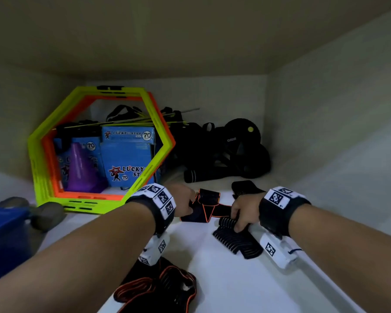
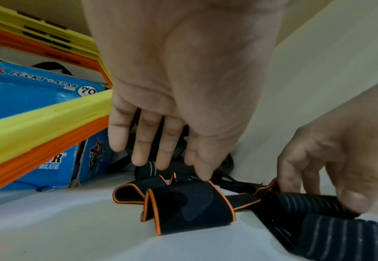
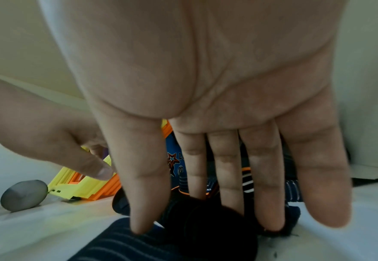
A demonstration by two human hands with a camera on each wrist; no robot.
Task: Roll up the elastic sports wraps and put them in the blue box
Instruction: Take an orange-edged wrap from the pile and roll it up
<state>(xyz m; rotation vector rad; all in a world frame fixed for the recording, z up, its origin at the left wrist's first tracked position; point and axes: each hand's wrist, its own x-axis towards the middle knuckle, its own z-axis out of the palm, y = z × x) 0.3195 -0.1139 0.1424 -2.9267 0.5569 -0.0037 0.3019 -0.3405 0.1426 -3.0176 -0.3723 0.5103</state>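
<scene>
Head view alone is showing the blue box [image 1: 5, 224] lying near-left; two hands are working two wraps: right hand [image 1: 243, 212] is gripping the striped wrap [image 1: 235, 239], left hand [image 2: 178, 98], fingers straight, is touching the orange-edged wrap [image 2: 183, 203].

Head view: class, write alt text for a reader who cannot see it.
Two hands work on black elastic wraps on a white shelf: the right hand grips a striped wrap, the left hand reaches an orange-edged wrap.

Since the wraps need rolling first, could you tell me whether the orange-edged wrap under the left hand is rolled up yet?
Not yet. The orange-edged wrap lies in loose open folds on the shelf, no tight roll.
</scene>
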